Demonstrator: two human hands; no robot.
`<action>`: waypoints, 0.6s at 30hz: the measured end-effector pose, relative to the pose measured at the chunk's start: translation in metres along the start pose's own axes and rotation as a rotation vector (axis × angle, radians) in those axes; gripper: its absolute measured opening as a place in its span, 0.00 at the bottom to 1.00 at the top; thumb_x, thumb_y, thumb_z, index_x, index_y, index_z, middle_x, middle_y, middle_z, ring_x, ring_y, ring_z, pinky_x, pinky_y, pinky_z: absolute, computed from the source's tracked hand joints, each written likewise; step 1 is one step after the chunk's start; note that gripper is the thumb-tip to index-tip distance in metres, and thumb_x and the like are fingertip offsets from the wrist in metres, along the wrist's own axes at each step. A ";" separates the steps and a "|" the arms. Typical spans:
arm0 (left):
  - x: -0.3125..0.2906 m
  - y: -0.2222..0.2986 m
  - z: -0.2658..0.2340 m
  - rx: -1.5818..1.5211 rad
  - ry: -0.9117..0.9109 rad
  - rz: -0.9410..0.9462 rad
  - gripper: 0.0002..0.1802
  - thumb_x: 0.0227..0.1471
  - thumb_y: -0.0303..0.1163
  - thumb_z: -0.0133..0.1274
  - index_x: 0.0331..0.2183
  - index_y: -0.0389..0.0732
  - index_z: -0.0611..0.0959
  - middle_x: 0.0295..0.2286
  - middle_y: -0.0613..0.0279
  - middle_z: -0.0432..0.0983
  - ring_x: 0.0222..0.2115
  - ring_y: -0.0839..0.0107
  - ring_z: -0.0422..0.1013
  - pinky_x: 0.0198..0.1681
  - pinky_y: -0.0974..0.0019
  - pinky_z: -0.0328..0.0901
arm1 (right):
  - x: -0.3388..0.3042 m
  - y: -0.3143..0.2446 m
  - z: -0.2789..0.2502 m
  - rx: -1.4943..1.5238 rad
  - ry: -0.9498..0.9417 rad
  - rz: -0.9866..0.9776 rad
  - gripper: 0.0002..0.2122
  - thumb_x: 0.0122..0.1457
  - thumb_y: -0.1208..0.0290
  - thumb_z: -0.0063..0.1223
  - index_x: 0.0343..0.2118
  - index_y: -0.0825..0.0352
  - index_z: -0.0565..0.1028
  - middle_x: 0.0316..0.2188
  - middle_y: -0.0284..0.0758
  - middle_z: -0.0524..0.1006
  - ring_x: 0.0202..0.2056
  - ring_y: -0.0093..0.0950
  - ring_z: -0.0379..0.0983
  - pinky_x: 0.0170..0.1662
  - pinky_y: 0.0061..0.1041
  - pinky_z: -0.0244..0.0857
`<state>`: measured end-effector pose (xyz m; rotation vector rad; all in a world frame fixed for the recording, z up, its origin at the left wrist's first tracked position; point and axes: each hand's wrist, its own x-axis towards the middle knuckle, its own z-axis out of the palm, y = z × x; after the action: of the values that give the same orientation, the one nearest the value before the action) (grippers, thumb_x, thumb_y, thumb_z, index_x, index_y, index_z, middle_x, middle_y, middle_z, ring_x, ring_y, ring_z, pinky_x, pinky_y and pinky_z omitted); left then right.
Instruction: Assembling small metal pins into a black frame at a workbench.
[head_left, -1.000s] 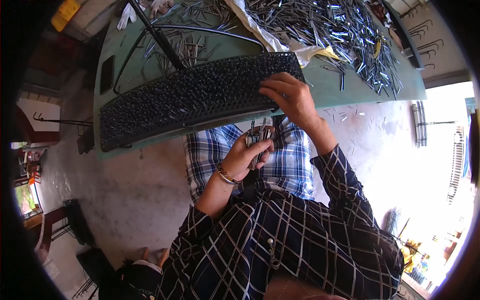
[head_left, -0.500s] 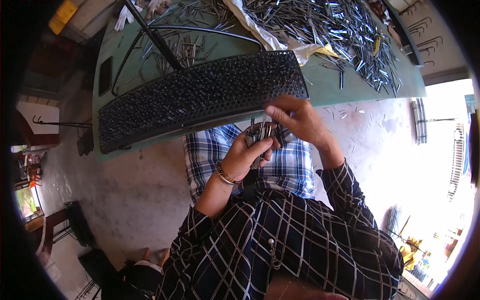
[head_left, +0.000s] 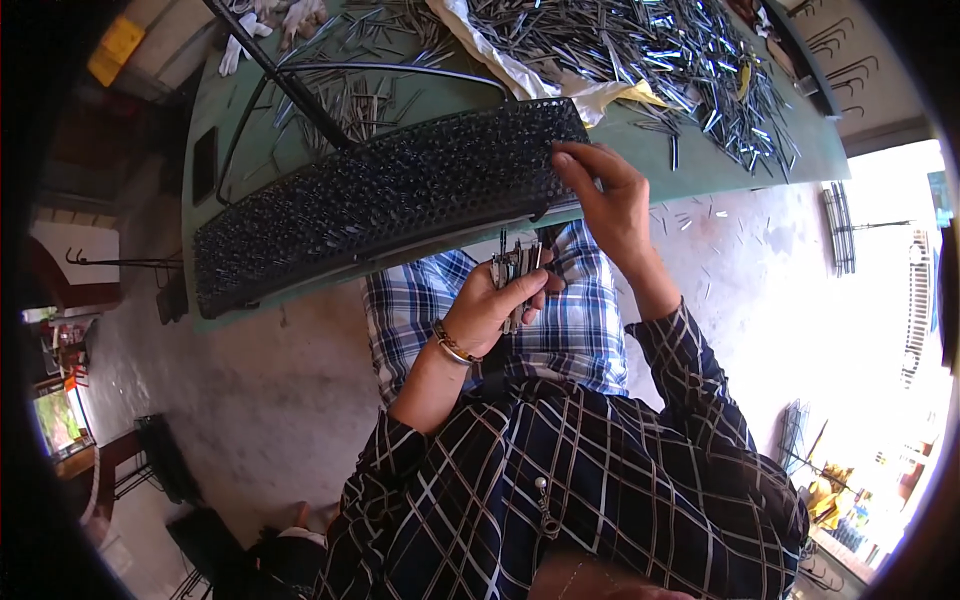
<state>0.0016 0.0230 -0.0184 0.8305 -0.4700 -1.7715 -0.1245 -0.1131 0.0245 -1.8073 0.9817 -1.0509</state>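
Observation:
My left hand [head_left: 494,300] is wrapped round a bundle of short, thin metal strips [head_left: 517,263] above my lap, their ends sticking up past the thumb. In front of it a long black perforated rack [head_left: 400,195] lies tilted across the near edge of the table, many of its holes filled with small dark pieces. Raised to the rack's right end, my right hand [head_left: 615,205] has thumb and fingertips pinched together at the holes. Whatever sits between those fingertips is too small to make out.
The green table [head_left: 770,160] bears a large heap of loose metal strips [head_left: 660,50] on pale sheeting [head_left: 600,98]. White gloves [head_left: 243,42] and a dark phone [head_left: 204,165] lie at its left. A black frame bar [head_left: 290,85] rises from the rack. Strips litter the floor at right.
My right hand has moved from beside the bundle up and forward to the rack's right end. The left hand stays nearly still, still holding the strips. The rack shifts slightly left in view.

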 end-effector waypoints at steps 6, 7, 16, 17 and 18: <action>-0.002 -0.003 0.002 0.011 0.030 0.010 0.14 0.54 0.31 0.50 0.41 0.36 0.76 0.32 0.59 0.76 0.25 0.81 0.66 0.23 0.77 0.60 | 0.007 0.008 0.008 -0.240 -0.018 -0.280 0.09 0.50 0.79 0.56 0.36 0.69 0.77 0.29 0.38 0.77 0.30 0.29 0.74 0.33 0.24 0.67; -0.002 -0.004 0.001 0.000 0.033 -0.004 0.13 0.53 0.31 0.50 0.41 0.36 0.76 0.32 0.59 0.76 0.26 0.81 0.67 0.24 0.77 0.61 | 0.007 0.008 0.008 -0.242 0.003 -0.341 0.09 0.50 0.80 0.56 0.36 0.69 0.77 0.29 0.39 0.77 0.30 0.32 0.74 0.33 0.25 0.67; -0.005 -0.010 -0.003 -0.065 0.137 -0.060 0.12 0.52 0.30 0.51 0.40 0.37 0.77 0.31 0.62 0.76 0.31 0.75 0.72 0.29 0.74 0.66 | 0.008 0.020 0.012 -0.482 -0.154 -0.618 0.10 0.48 0.77 0.57 0.36 0.65 0.77 0.31 0.36 0.75 0.31 0.34 0.71 0.36 0.30 0.65; -0.005 -0.008 -0.002 -0.077 0.161 -0.080 0.12 0.53 0.30 0.51 0.40 0.37 0.77 0.31 0.63 0.76 0.32 0.74 0.72 0.30 0.72 0.68 | 0.008 0.020 0.013 -0.482 -0.156 -0.616 0.10 0.48 0.77 0.57 0.36 0.65 0.77 0.31 0.36 0.75 0.31 0.34 0.71 0.36 0.30 0.65; -0.006 -0.007 -0.001 -0.079 0.162 -0.081 0.12 0.53 0.30 0.51 0.40 0.37 0.77 0.31 0.63 0.76 0.32 0.74 0.72 0.30 0.72 0.68 | 0.007 0.018 0.013 -0.489 -0.142 -0.617 0.10 0.48 0.76 0.57 0.36 0.65 0.77 0.32 0.36 0.74 0.32 0.34 0.71 0.36 0.30 0.65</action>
<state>-0.0013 0.0311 -0.0222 0.9400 -0.2616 -1.7675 -0.1136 -0.1228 0.0059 -2.6574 0.6320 -1.0696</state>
